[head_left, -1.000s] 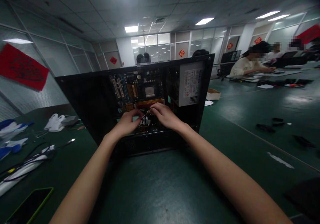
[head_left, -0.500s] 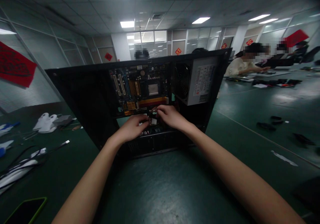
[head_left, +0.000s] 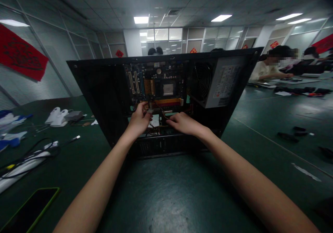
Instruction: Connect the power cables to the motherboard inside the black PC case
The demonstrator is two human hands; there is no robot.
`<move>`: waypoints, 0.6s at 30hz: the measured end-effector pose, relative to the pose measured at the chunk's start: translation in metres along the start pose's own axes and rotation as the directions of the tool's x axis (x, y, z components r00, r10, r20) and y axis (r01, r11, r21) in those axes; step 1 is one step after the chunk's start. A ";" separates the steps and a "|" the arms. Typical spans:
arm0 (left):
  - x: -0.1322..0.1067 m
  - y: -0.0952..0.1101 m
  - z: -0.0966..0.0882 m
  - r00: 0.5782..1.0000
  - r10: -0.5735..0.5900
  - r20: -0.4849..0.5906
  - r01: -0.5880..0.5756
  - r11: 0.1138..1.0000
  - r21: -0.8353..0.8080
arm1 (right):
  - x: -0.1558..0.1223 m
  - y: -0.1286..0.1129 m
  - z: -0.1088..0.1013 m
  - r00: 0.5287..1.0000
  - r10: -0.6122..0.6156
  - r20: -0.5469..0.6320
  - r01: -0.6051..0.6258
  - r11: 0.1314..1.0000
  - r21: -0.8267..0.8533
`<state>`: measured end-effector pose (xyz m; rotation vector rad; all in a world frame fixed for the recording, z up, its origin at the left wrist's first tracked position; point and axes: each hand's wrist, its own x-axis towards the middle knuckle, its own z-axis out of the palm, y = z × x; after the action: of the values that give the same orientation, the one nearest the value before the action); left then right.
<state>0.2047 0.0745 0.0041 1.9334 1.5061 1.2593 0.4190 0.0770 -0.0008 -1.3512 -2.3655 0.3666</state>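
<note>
An open black computer case [head_left: 99, 97] lies on the green table in front of me. Inside it sit a motherboard [head_left: 158, 84] and a grey power supply with a fan [head_left: 221, 84]. My left hand [head_left: 139, 120] reaches to the motherboard's lower edge, its fingers pinched on a thin cable [head_left: 158, 108]. My right hand [head_left: 183, 123] rests lower inside the case, fingers curled around the cable bundle near a small white connector [head_left: 155, 122]. What exactly the right fingers grip is hidden.
A phone with a green edge [head_left: 28, 210] lies at the near left. White cables [head_left: 23, 163] and white parts [head_left: 56, 117] lie further left. Small dark items [head_left: 288, 136] lie at the right. Other people sit at a far table [head_left: 275, 66].
My left hand has risen from the case bottom to the motherboard's lower edge, pulling a thin cable up. My right hand has dropped lower. The view has shifted slightly.
</note>
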 end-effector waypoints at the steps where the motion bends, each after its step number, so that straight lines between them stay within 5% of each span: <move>1: -0.001 0.001 -0.001 1.000 0.004 -0.014 -0.003 1.000 0.030 | 0.000 0.000 0.000 0.998 0.035 0.048 -0.034 0.999 -0.026; 9: -0.009 0.005 -0.002 0.998 0.069 -0.004 -0.060 0.895 0.441 | 0.011 0.011 0.006 0.949 0.173 0.264 -0.123 0.972 -0.198; 18: -0.011 0.006 -0.001 0.979 0.004 0.205 -0.117 0.833 0.541 | 0.018 0.039 0.018 0.963 0.009 0.270 -0.041 0.993 0.114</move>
<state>0.2074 0.0623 0.0045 2.3896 1.8545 0.6547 0.4318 0.1117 -0.0292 -1.3502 -2.4964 0.7285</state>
